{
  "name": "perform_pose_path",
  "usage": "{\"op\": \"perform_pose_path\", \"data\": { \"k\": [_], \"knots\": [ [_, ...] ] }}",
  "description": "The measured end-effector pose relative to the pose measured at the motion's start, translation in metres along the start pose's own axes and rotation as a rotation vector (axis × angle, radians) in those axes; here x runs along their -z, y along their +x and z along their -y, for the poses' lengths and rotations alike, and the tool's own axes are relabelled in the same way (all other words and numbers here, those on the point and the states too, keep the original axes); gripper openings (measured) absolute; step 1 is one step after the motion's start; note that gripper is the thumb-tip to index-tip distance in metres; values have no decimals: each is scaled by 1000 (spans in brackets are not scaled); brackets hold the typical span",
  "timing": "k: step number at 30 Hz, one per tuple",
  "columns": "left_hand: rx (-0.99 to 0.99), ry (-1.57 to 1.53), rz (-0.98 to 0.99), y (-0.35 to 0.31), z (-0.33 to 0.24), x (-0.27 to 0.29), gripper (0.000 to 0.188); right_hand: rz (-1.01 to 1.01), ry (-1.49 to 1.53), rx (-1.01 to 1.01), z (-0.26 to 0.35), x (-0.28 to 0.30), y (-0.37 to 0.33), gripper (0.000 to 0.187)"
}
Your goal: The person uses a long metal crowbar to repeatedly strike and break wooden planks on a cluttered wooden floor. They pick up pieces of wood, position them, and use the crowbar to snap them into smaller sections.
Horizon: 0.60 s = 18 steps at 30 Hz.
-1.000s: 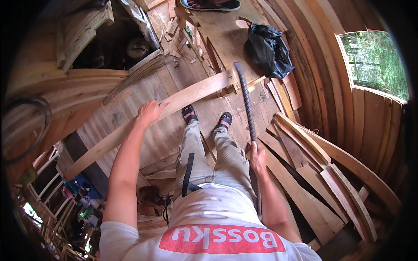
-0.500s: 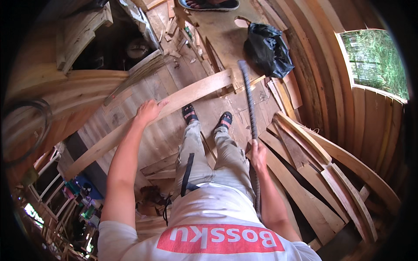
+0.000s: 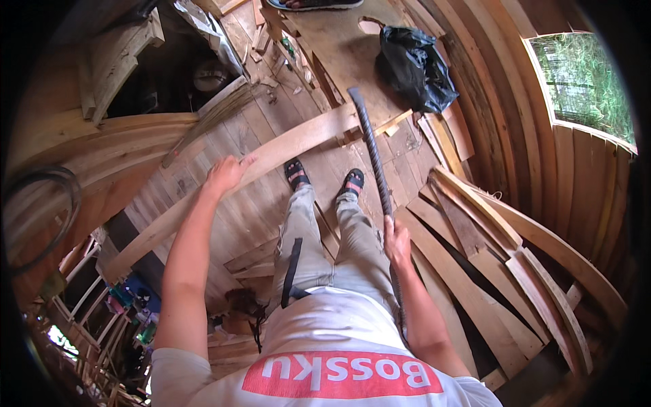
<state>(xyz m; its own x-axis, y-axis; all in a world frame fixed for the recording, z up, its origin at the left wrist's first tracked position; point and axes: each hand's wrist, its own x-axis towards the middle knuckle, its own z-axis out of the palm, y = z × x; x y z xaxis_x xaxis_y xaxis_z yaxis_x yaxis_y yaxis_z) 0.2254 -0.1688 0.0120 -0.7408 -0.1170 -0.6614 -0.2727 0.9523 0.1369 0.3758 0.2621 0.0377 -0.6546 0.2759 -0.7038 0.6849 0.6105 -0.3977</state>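
A long, narrow wooden plank slants across in front of me, from the lower left up to the wooden bench. My left hand is closed over its upper edge near the middle, thumb pointing along the board. In my right fist is a dark ribbed steel bar with a flattened tip. The bar points up and away, its lower part running back behind my right forearm. Its tip appears right beside the plank's far end; whether the two touch, I cannot tell.
A black plastic bag sits on the wooden bench, near another person's sandalled foot. Loose boards lie stacked to my right. At the upper left is a dark opening; a coiled hose hangs below it.
The bar's tip has swung left, up to the plank's end, and my right hand has shifted slightly left with it. My left hand keeps its grip on the plank.
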Motion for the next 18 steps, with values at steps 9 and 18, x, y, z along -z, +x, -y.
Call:
{"op": "perform_pose_path", "data": {
  "k": [9, 18],
  "knots": [
    [-17, -12, 58, -4, -7, 3, 89, -57, 102, 161, 31, 6, -3, 38],
    [4, -21, 95, 5, -4, -3, 86, -191, 202, 88, -1, 15, -5, 39]
  ]
}}
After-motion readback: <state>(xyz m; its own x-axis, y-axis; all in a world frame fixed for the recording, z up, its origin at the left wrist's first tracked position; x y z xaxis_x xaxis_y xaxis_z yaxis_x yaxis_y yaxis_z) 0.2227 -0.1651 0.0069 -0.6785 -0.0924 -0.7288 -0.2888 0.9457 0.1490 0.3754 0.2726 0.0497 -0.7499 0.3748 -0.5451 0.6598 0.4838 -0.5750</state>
